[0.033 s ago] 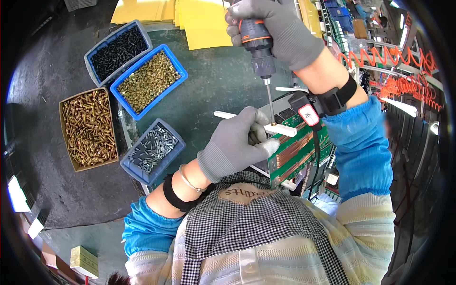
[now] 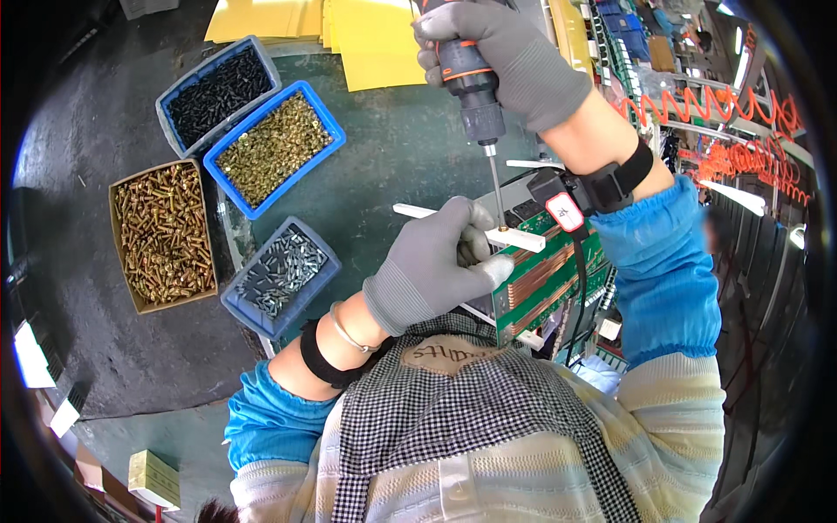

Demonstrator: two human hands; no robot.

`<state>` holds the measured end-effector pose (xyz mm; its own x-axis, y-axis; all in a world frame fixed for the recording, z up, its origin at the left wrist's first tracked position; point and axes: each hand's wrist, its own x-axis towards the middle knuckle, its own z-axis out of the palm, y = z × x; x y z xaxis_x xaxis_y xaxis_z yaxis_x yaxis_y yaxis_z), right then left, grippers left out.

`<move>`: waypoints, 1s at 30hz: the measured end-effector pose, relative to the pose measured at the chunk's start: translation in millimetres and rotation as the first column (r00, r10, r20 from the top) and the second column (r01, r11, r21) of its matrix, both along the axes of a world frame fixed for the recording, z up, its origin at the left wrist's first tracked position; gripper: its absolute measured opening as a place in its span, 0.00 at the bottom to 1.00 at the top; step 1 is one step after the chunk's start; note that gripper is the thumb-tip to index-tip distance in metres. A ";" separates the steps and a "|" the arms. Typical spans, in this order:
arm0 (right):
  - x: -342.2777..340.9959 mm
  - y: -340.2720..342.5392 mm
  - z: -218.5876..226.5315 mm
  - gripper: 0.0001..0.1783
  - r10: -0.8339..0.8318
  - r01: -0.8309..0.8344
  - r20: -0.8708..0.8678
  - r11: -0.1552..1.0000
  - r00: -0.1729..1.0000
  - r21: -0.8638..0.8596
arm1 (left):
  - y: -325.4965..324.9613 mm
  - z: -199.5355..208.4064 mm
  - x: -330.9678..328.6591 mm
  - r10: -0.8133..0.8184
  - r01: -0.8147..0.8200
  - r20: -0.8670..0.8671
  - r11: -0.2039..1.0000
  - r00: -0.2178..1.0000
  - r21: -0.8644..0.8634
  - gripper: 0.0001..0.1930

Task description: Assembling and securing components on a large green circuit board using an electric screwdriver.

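My right hand (image 2: 514, 61), in a grey glove, is wrapped round a dark power screwdriver (image 2: 471, 78) with orange trim. Its long bit points down and meets a small brass-coloured screw (image 2: 503, 228) in a white strip (image 2: 527, 240). The grey-gloved left hand (image 2: 436, 261) closes its curled fingers and thumb on that strip, left of the bit; the strip's far end shows beyond the knuckles. Below the strip stands a green circuit board (image 2: 540, 288) with copper-coloured bands, tilted on edge, partly hidden by the left hand.
On the left stand a bin of black screws (image 2: 218, 94), a blue bin of brass-coloured nuts (image 2: 275, 148), a carton of brass-coloured screws (image 2: 166, 235) and a bin of silver metal pieces (image 2: 281, 275). Yellow sheets (image 2: 379, 52) lie at the back. A black cable (image 2: 581, 305) hangs by my right wrist.
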<state>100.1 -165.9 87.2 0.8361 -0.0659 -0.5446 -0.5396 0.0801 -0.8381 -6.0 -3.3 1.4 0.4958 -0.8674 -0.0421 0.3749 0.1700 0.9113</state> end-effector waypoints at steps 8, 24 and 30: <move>-0.5 0.2 -3.3 0.08 0.006 -0.006 0.021 1.000 1.000 0.021 | 2.5 2.1 2.0 -0.021 0.021 -0.018 1.000 1.000 0.005 0.17; 0.4 -4.0 17.1 0.08 0.030 -0.047 0.135 0.991 0.990 0.125 | -5.9 20.9 -12.6 0.013 -0.005 -0.074 0.994 0.997 0.106 0.26; -48.8 -12.1 102.9 0.17 -0.057 0.057 0.635 0.998 0.770 0.021 | -4.2 28.9 -22.1 0.098 -0.079 -0.084 0.975 0.992 0.210 0.27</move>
<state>51.3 -178.0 190.2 0.9862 -0.1243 0.1092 0.1212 0.0940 -0.9882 -28.1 -7.4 30.2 0.5555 -0.7884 -0.2645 0.4518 0.0191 0.8919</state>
